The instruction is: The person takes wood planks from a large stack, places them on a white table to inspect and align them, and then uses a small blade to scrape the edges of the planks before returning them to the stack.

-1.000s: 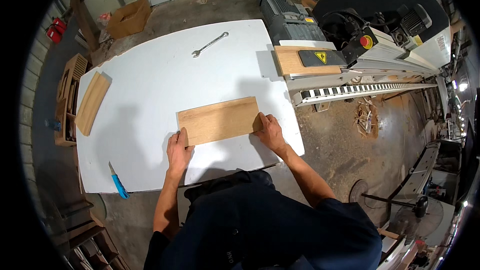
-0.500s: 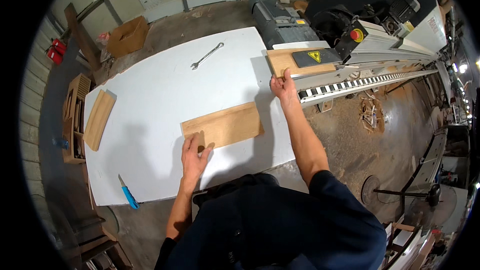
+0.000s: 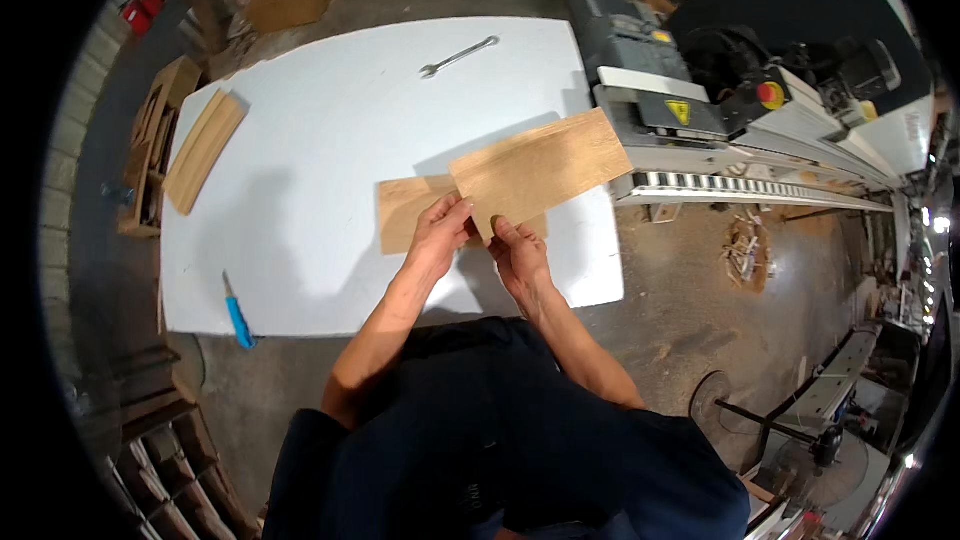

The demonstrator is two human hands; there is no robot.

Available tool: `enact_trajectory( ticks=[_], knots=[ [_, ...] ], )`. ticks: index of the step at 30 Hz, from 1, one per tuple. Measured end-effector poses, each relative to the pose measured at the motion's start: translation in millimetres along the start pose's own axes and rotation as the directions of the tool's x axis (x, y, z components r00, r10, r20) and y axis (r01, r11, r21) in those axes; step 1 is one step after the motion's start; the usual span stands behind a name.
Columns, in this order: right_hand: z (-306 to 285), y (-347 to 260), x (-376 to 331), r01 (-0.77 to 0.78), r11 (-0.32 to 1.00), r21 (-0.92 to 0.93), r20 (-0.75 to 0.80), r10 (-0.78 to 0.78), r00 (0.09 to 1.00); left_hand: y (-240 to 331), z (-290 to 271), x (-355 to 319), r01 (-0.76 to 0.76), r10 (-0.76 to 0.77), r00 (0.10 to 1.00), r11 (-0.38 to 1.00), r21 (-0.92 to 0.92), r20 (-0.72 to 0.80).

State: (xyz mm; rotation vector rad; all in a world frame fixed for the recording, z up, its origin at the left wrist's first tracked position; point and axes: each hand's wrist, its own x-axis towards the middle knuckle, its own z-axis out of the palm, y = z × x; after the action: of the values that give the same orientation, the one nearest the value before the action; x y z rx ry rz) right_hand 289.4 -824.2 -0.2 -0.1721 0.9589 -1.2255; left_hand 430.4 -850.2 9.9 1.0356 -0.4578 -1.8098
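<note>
Head: wooden board (image 3: 545, 168) in hands (image 3: 524, 258)

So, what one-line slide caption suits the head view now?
Left hand and right hand hold a wooden board over a second board on a white table.

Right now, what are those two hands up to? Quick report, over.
Left hand and right hand: both holding the upper board. Upper board: over the lower board, partly hiding it. Wrench and blue-handled knife: lying apart from both boards.
</note>
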Motion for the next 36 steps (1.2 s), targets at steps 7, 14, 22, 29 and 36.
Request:
enact_trajectory(
  ticks=[7, 14, 22, 29, 36],
  knots=[
    [17.1, 47.4, -24.1, -0.270, 0.865, -0.424, 0.115, 0.347, 0.931, 22.3, -82.0, -21.6, -0.017, 0.033, 0.985, 0.995, 0.094, -0.168],
    [25.3, 37.3, 2.6, 0.460, 0.561, -0.689, 0.503, -0.088, 0.860, 49.3, -85.4, -16.2, 0.056, 0.319, 0.931, 0.356, 0.933, -0.178],
    [36.8, 25.5, 66.2, 0.720, -0.318, -0.616, 0.776, -0.087, 0.625, 10.1, -57.4, 12.0, -0.272, 0.498, 0.794, -0.223, 0.936, 0.349],
    [-13.3, -14.7, 71.3, 0.379, -0.632, -0.675, 0.654, -0.277, 0.704, 10.9, -78.5, 9.0, -0.065, 0.427, 0.857, -0.466, 0.882, 0.288],
    [-100.4, -70.3, 72.2, 0.450, -0.309, -0.838, 0.542, -0.563, 0.623, 28.2, -108.4, -21.4, -0.129, 0.453, 0.869, -0.182, 0.975, 0.199]
  ],
)
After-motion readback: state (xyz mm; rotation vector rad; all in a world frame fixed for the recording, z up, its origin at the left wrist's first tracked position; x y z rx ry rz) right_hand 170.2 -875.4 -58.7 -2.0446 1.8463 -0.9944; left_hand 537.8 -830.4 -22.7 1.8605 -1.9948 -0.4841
